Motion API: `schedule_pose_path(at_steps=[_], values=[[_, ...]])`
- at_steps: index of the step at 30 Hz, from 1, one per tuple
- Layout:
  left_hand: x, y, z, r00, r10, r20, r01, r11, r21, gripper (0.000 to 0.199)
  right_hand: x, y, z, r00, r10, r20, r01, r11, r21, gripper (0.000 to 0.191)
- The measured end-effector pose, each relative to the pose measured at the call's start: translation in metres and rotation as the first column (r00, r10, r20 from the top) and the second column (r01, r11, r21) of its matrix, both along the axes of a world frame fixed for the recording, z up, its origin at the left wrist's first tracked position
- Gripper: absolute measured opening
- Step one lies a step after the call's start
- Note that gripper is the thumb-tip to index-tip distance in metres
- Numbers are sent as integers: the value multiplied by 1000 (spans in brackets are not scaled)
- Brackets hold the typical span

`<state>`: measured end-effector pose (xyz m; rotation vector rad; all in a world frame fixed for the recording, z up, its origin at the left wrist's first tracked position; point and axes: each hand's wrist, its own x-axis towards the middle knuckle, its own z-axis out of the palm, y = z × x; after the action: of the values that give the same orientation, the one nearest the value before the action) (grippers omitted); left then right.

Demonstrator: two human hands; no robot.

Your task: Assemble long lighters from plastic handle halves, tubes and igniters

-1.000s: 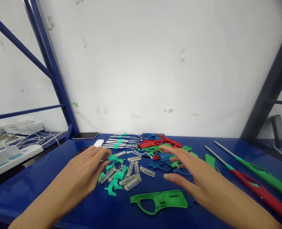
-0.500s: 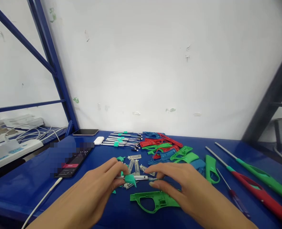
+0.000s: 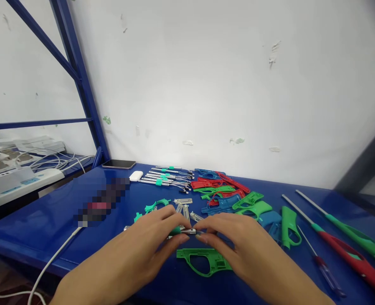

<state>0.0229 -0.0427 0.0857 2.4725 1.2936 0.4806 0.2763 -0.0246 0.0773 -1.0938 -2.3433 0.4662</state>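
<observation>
My left hand (image 3: 162,237) is closed on a lighter's metal tube (image 3: 190,231) with a teal collar (image 3: 175,231), held level above the table. At the tube's right end my right hand (image 3: 227,235) pinches a thin piece, mostly hidden by the fingertips. Both hands' fingertips nearly meet there. Just below lies a green lighter handle half (image 3: 203,259), its hollow inside facing up. Behind the hands are several clear plastic parts (image 3: 183,201) and teal trigger pieces (image 3: 152,206).
Further back lie metal lighter tubes (image 3: 158,182) with wires and a pile of red, blue and green handle halves (image 3: 225,199). A screwdriver (image 3: 327,271) and two assembled lighters (image 3: 346,252) are at right. A phone (image 3: 119,164), white case (image 3: 136,176) and cable (image 3: 54,254) occupy the left.
My hands have drawn closer together at the tube's right end, and less of the tube and collar shows. The view has shifted slightly, uncovering more teal pieces at left.
</observation>
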Motion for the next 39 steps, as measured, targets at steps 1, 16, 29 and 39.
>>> schedule_pose_path(at_steps=[1, 16, 29, 39], values=[[0, 2, -1, 1000, 9, 19, -9, 1000, -19, 21, -1, 0, -1, 1000, -3, 7, 3, 1000, 1, 24], [-5, 13, -22, 997, 67, 22, -63, 986, -152, 19, -22, 5, -10, 983, 39, 178, -29, 998, -57, 18], [-2, 11, -40, 989, 129, -75, -140, 977, -163, 25, -26, 8, -20, 966, 56, 254, -34, 996, -88, 24], [11, 10, -30, 984, 143, -107, -154, 982, -108, 27, -27, 8, -21, 958, 35, 285, -6, 995, -102, 18]])
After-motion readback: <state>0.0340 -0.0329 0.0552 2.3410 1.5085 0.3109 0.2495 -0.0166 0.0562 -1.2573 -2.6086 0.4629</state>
